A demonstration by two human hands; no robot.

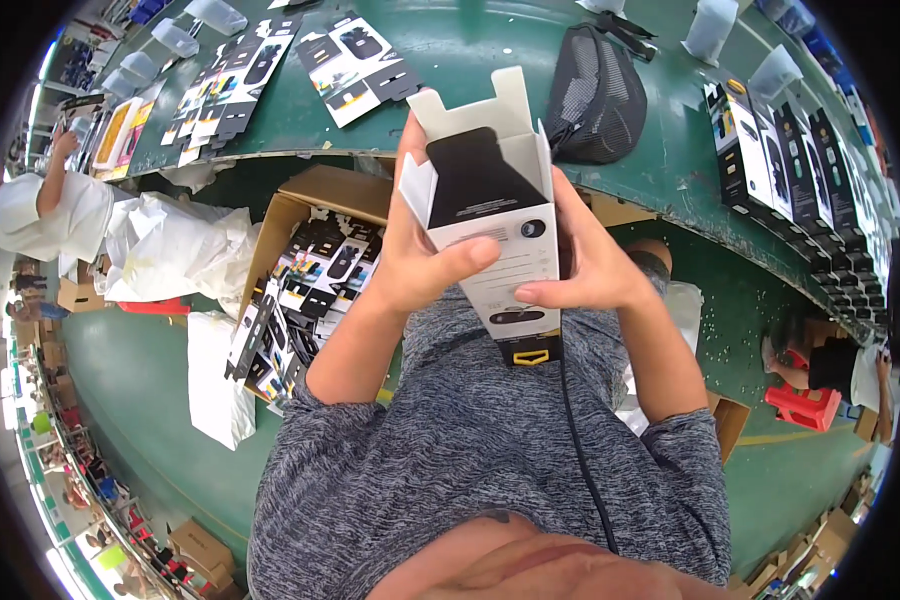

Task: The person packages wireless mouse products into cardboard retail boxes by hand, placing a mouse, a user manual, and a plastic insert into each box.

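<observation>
Between my two hands I hold a white and black printed carton (pixel 510 265) above my lap, at the front edge of the table. Its flaps stand open at the far end, and a black panel shows there. My left hand (pixel 422 262) grips the carton's left side, thumb across the white printed face. On the other side my right hand (pixel 598 262) is closed round it, its thumb also on that face. The fingers of both hands are partly hidden behind the carton. Flat unfolded cartons (pixel 358 68) lie on the table beyond my left hand.
A black mesh bag (pixel 598 95) rests on the green table (pixel 460 50). Rows of standing cartons (pixel 795 170) line its right side. Below left, a cardboard box (pixel 305 190) holds many flat cartons. Co-workers are at both sides; a red stool (pixel 802 405) stands at right.
</observation>
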